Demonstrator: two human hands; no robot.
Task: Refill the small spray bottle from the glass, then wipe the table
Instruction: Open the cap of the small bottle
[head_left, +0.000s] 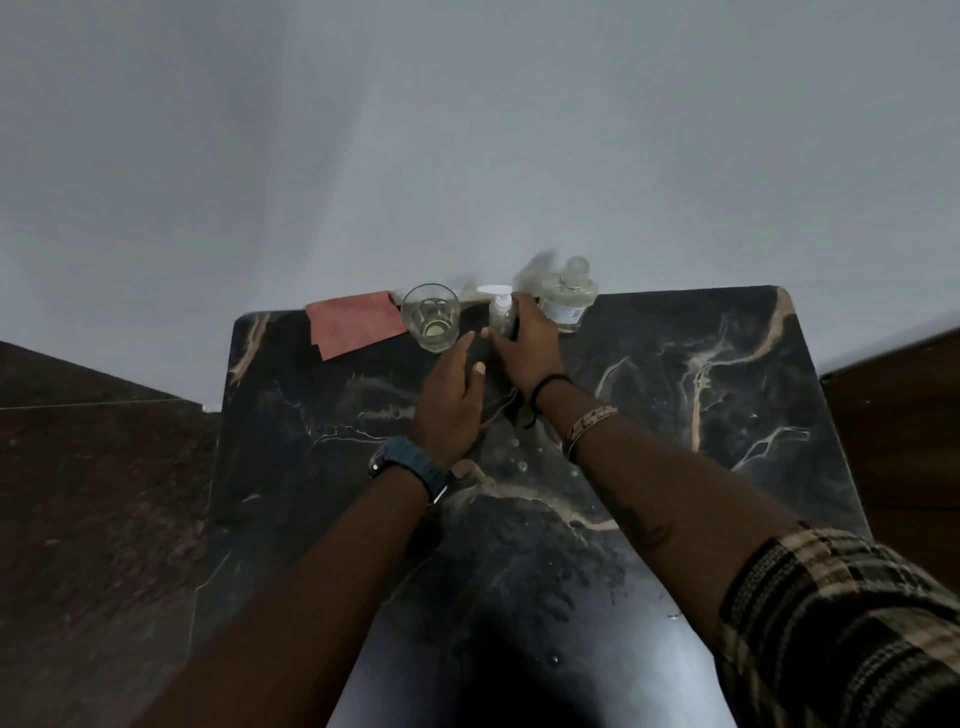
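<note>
I see a blue watch (413, 464) on my left wrist, black thread (546, 387) plus a beaded bracelet (587, 423) on the right, and a rolled plaid sleeve (841, 623).

Scene dimly lit, colours muted. Soft shadows cast on the far wall (467, 130). Faint glare seen on the desk (727, 389). Edges bent by wide-angle distortion; slight blur throughout.
</note>
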